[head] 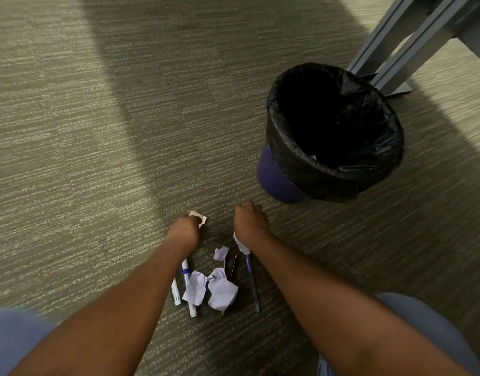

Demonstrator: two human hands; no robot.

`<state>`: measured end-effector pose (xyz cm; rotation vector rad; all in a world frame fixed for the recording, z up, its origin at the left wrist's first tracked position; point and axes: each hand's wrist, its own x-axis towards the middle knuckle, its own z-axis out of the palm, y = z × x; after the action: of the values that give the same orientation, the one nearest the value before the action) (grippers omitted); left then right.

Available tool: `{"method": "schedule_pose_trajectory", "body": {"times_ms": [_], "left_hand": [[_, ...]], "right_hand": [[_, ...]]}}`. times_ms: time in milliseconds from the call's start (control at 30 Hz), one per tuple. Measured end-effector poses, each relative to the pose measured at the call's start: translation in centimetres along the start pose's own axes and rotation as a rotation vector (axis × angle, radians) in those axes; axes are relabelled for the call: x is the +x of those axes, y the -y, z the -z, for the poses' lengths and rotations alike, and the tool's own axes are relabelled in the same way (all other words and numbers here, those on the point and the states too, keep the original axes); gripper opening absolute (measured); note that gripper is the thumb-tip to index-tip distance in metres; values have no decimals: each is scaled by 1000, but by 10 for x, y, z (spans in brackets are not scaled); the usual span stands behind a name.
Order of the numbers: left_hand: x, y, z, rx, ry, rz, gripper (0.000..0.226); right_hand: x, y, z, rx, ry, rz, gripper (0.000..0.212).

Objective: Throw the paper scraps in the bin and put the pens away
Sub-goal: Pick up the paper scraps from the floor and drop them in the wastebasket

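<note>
On the carpet in front of me lie crumpled white paper scraps (222, 290), a smaller scrap (220, 253), and several pens: a white marker with a blue band (186, 278), a short white pen (175, 291), a thin dark pencil (234, 265) and a purple pen (252, 280). My left hand (184, 229) is closed on a small white paper scrap (199, 217). My right hand (250, 221) is closed, and a white scrap (240, 244) shows beneath its wrist; whether it holds that scrap is unclear. The blue bin with a black liner (334, 183) stands to the right, beyond my hands.
Grey metal desk legs (412, 47) rise behind the bin at the top right. My knees in blue trousers (428, 318) frame the bottom corners. Grey-green carpet (97, 131) stretches to the left and ahead.
</note>
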<state>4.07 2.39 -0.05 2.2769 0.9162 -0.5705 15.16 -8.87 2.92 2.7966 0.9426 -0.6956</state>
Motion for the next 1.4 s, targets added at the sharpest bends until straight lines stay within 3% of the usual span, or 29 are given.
{"method": "schedule_pose_trajectory", "body": {"times_ms": [367, 533, 633, 767, 1033, 1400], "left_hand": [[4, 7, -21, 135, 3, -13, 46], [4, 11, -29, 131, -44, -17, 52], [5, 14, -32, 104, -66, -23, 54], [8, 16, -36, 65, -75, -29, 55], [13, 19, -40, 7, -102, 26, 60], [20, 22, -37, -40, -67, 13, 42]], "right_hand": [[-3, -3, -45, 52, 121, -55, 43], [-7, 1, -59, 64, 200, -51, 69], [-11, 5, -70, -52, 189, 8, 78], [-18, 13, -83, -68, 147, 52, 67], [-21, 24, -91, 144, 78, -56, 47], [-25, 32, -81, 226, 91, 26, 29]]}}
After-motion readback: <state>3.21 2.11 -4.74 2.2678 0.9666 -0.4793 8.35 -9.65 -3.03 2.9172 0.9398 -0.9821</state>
